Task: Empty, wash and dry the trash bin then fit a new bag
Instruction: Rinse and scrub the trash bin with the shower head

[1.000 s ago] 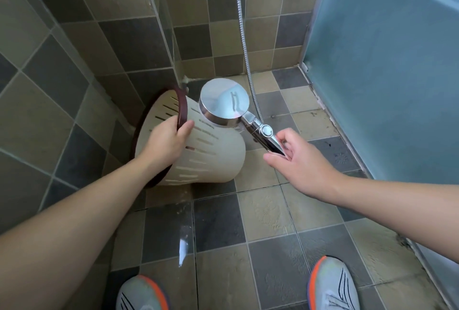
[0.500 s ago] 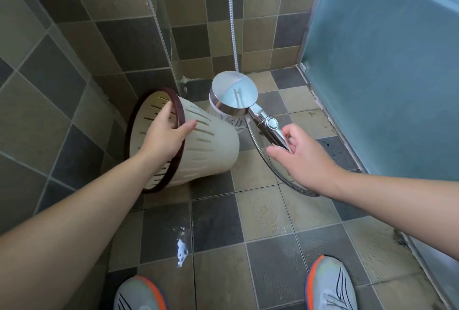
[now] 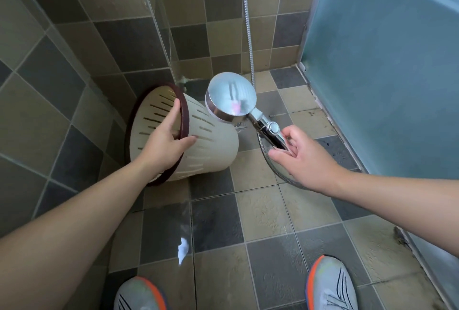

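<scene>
Cream trash bin (image 3: 213,145) with slotted sides and dark brown rim (image 3: 185,120), tipped on its side on the tiled floor (image 3: 263,212), in the far left corner where floor meets tiled wall (image 3: 74,36); open mouth turned toward the left wall and the viewer, base pointing right. No bag inside that can be seen.

Left hand (image 3: 165,144) clamped on the rim at its near side: fingers reaching inside the mouth, thumb (image 3: 187,141) pressed against the outer slotted wall.

Chrome shower head (image 3: 231,97) above and just right of the bin's base, round face tilted up and back, handle (image 3: 269,129) slanting down to the right. Right hand (image 3: 301,156) at the lower end of the handle, fingers loosely curled around it, thumb and fingertips touching the metal; a light hold, not a full fist. Metal hose (image 3: 248,23) hanging down the back wall and a second stretch looping under the right hand along the floor.

No water visible from the head. Wet gleam on the floor tiles near the middle. Frosted blue panel (image 3: 385,61) along the right edge of the floor. Two grey shoes with orange trim (image 3: 331,285) at the near edge.
</scene>
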